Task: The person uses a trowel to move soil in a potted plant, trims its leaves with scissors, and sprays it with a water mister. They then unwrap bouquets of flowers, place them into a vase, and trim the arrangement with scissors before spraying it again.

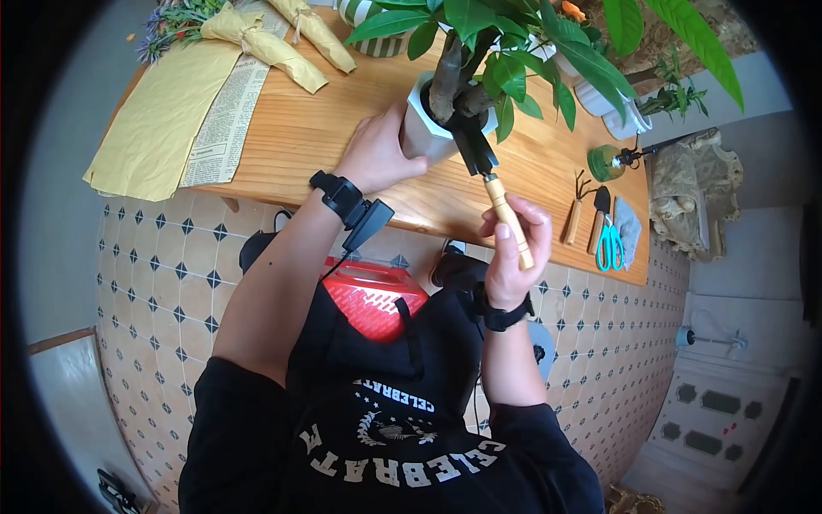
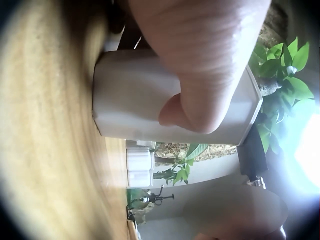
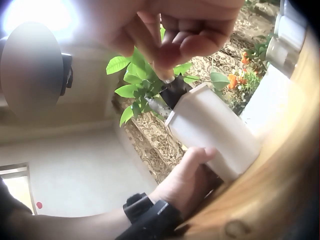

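A white angular plant pot (image 1: 421, 139) stands on the wooden table, with a thick-stemmed leafy plant (image 1: 447, 75) growing in dark soil. My left hand (image 1: 377, 156) grips the pot from its left side; in the left wrist view the thumb (image 2: 192, 112) lies across the pot's wall. With my right hand (image 1: 519, 257) I hold a hand trowel (image 1: 505, 210) by its turned wooden handle. Its black blade (image 1: 473, 150) reaches over the near rim, the tip in among the stems at the soil. In the right wrist view, the blade (image 3: 175, 92) overlaps the pot's opening.
To the right on the table lie a small hand rake (image 1: 574, 218), another small trowel (image 1: 601, 202), teal-handled scissors (image 1: 610, 247) and a grey cloth (image 1: 628, 227). A green spray bottle (image 1: 606, 163) stands behind them. Brown paper (image 1: 154, 120), newspaper (image 1: 227, 128) and wrapped flowers (image 1: 265, 47) lie left.
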`<action>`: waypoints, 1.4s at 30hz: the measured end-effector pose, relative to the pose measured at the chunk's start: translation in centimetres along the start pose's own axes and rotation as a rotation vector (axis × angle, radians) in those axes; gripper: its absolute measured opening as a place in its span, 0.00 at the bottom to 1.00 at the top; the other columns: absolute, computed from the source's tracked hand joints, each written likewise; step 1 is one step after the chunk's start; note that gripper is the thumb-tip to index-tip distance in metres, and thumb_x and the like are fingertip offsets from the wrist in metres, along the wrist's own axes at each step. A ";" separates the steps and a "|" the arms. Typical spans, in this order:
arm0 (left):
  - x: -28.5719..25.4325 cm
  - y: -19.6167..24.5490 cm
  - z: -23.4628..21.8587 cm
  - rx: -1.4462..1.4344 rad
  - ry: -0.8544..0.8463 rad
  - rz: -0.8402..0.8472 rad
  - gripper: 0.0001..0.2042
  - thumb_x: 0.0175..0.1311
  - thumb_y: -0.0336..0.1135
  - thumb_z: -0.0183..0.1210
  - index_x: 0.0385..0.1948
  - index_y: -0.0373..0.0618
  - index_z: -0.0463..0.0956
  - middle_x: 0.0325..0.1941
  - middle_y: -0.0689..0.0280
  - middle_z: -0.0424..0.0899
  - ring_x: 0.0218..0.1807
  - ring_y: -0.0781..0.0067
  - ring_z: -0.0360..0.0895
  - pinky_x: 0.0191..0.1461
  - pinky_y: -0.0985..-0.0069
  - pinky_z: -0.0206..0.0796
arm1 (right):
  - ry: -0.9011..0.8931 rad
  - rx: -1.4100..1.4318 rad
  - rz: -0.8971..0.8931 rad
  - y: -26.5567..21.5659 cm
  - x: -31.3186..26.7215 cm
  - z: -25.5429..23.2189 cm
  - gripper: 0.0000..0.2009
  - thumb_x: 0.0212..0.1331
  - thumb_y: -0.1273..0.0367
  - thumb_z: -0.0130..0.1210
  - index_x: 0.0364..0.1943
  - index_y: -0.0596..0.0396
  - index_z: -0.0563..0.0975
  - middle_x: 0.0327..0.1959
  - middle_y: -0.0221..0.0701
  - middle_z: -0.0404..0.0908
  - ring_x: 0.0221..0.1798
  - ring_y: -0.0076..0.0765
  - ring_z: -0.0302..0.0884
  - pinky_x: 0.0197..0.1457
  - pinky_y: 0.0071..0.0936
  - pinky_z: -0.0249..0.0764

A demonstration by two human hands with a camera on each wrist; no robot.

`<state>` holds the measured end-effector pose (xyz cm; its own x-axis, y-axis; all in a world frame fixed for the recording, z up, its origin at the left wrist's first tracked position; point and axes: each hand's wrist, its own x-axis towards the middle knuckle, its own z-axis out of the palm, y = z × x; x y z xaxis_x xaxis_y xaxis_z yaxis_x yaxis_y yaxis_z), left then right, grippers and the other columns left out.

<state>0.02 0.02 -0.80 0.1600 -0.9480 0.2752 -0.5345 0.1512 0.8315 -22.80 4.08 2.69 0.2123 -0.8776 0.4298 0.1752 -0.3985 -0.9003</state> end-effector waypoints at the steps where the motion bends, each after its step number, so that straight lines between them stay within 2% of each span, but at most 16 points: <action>1: 0.0 0.0 0.0 -0.002 -0.004 0.001 0.36 0.40 0.44 0.67 0.54 0.40 0.64 0.49 0.47 0.77 0.51 0.47 0.75 0.58 0.60 0.65 | -0.001 0.018 0.008 0.4 -0.3 0.3 0.15 0.60 0.73 0.55 0.50 0.63 0.70 0.45 0.36 0.74 0.43 0.28 0.77 0.41 0.19 0.74; 5: -0.1 0.3 0.0 0.000 0.028 -0.008 0.40 0.39 0.47 0.69 0.57 0.38 0.62 0.50 0.47 0.77 0.52 0.47 0.75 0.58 0.61 0.65 | -0.008 0.026 0.013 0.8 -0.9 0.6 0.17 0.61 0.72 0.56 0.52 0.62 0.69 0.47 0.37 0.72 0.44 0.30 0.77 0.41 0.20 0.75; 10: -0.2 0.2 0.0 -0.003 0.061 0.008 0.44 0.39 0.51 0.72 0.58 0.36 0.61 0.52 0.48 0.77 0.54 0.48 0.75 0.58 0.61 0.66 | 0.016 0.025 -0.040 0.2 -0.4 0.0 0.16 0.61 0.71 0.55 0.51 0.63 0.69 0.42 0.38 0.75 0.39 0.26 0.75 0.40 0.20 0.72; 15: -0.1 -0.3 0.2 -0.041 0.076 0.056 0.43 0.41 0.51 0.72 0.57 0.36 0.62 0.51 0.48 0.78 0.52 0.49 0.76 0.56 0.62 0.68 | 0.094 -0.008 -0.082 0.3 -0.1 -0.3 0.16 0.60 0.71 0.54 0.50 0.62 0.69 0.39 0.39 0.76 0.35 0.24 0.73 0.38 0.19 0.71; 22: 0.0 -0.5 0.2 -0.075 0.037 0.045 0.39 0.42 0.49 0.70 0.54 0.35 0.64 0.47 0.48 0.79 0.49 0.49 0.78 0.54 0.61 0.69 | 0.069 0.060 -0.054 1.0 -0.9 0.5 0.16 0.60 0.72 0.54 0.51 0.62 0.68 0.45 0.38 0.73 0.41 0.27 0.75 0.41 0.21 0.74; 23: 0.0 -0.5 0.2 -0.066 0.036 0.034 0.39 0.42 0.49 0.70 0.54 0.35 0.64 0.46 0.48 0.79 0.48 0.49 0.78 0.53 0.61 0.70 | 0.019 0.071 -0.037 1.2 -1.1 0.2 0.16 0.60 0.73 0.54 0.51 0.62 0.68 0.46 0.38 0.72 0.43 0.28 0.76 0.42 0.21 0.75; 31: 0.0 0.3 0.2 -0.023 0.050 0.010 0.39 0.39 0.47 0.72 0.53 0.36 0.64 0.44 0.49 0.80 0.46 0.49 0.79 0.52 0.61 0.70 | -0.010 0.076 0.046 0.9 -1.4 1.5 0.17 0.60 0.74 0.55 0.52 0.62 0.68 0.49 0.37 0.70 0.48 0.30 0.74 0.44 0.20 0.76; 42: 0.0 -0.3 0.2 -0.057 0.028 -0.017 0.35 0.40 0.46 0.68 0.50 0.36 0.66 0.44 0.47 0.80 0.47 0.46 0.78 0.52 0.61 0.70 | 0.032 0.083 0.007 0.9 -1.3 0.6 0.17 0.61 0.74 0.53 0.53 0.62 0.67 0.46 0.37 0.71 0.44 0.27 0.74 0.43 0.21 0.75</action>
<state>0.01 -0.09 -1.12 0.1923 -0.9423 0.2741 -0.4838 0.1520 0.8619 -22.38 4.99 1.41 0.1831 -0.8888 0.4202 0.2529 -0.3704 -0.8938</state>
